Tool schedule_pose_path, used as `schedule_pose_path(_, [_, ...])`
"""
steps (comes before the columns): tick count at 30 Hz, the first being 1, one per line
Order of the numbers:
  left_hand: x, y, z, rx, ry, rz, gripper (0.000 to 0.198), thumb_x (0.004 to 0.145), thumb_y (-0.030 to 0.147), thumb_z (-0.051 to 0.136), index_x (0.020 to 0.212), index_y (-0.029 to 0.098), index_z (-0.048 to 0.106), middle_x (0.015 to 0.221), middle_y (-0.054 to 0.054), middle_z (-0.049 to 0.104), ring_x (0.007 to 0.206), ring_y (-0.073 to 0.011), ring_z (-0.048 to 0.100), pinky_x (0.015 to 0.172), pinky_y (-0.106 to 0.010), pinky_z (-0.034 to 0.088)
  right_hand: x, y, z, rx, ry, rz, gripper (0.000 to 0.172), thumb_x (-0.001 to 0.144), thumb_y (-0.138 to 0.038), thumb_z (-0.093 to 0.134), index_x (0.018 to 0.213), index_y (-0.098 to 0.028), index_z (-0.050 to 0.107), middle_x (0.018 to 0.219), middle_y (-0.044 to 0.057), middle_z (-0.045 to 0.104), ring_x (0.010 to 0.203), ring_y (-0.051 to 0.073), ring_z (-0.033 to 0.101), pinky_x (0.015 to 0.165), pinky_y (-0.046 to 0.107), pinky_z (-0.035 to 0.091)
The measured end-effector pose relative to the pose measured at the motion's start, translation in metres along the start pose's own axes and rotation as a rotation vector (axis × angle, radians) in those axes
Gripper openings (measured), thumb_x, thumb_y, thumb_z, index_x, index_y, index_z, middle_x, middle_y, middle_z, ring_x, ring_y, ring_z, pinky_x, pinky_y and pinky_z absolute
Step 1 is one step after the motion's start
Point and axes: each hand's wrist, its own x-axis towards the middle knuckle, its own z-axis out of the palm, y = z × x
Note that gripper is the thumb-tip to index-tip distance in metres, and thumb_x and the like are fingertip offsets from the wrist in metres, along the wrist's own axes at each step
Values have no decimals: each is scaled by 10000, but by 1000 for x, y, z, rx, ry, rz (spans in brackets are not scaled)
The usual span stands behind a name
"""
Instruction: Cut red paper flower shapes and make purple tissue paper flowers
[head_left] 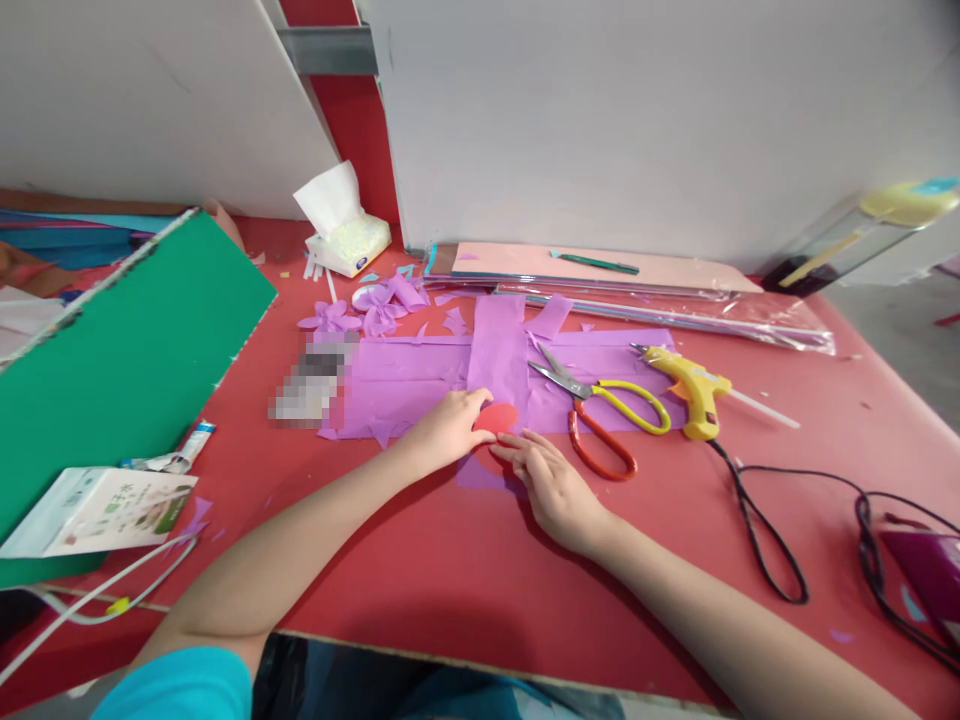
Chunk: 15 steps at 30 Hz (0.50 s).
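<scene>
A small red oval piece (pixel 496 417), which looks like paper, is between my two hands. My left hand (pixel 454 428) is closed on its left edge, with the thumb low and the fingers above. My right hand (pixel 555 490) is closed at its lower right edge, fingertips close to the left thumb. Under and beyond my hands lie purple paper strips (pixel 499 345), one crossing over wider purple sheets (pixel 409 375). Scissors (pixel 577 390) with one yellow and one red handle rest partly on the purple paper, blades apart, to the right of my hands.
A yellow glue gun (pixel 697 390) with a black cord (pixel 761 535) lies at right. Purple paper flowers (pixel 330 318), a tissue pack (pixel 352 245) and plastic-wrapped sheets (pixel 675 315) with a green pen (pixel 598 263) are behind. A green board (pixel 142 350) leans at left.
</scene>
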Motion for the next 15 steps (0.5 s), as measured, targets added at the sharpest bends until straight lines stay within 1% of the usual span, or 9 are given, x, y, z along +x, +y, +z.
schedule_pose_path(4, [-1,-1,1,57,25,21,304,696,244,648,973,186,536,721,-14,538,764,-206,544,736,-331,430,0,-1,1,-23,-16,12,258,879,-90,315,1046,-163,498,1101,128,631,1102,248,538,921,535,424])
schedule_pose_path(7, [-1,1,0,84,69,10,265,747,232,585,994,168,511,874,-62,540,878,-223,527,812,-367,415,0,-3,1,-45,-17,20,259,869,-88,332,1062,-143,496,1097,148,629,1089,253,549,926,530,428])
schedule_pose_path(9, [-1,2,-1,88,116,2,264,769,212,544,1021,155,489,982,-93,508,962,-229,495,865,-385,394,1,-5,-1,-62,-18,21,264,857,-84,345,1068,-138,494,1083,151,634,1073,249,560,935,517,430])
schedule_pose_path(12, [1,2,-2,-22,181,-24,329,750,193,550,1064,159,458,1066,-105,466,1035,-229,452,900,-390,379,2,-6,-2,-82,-10,3,278,833,-74,355,1064,-135,496,1054,147,645,1051,246,574,934,506,438])
schedule_pose_path(15, [3,0,0,-188,199,-71,358,740,186,544,1084,170,445,1108,-103,453,1017,-206,462,878,-370,403,3,-6,-3,-94,-3,-13,289,814,-64,361,1056,-131,504,1030,148,652,1043,251,578,926,502,447])
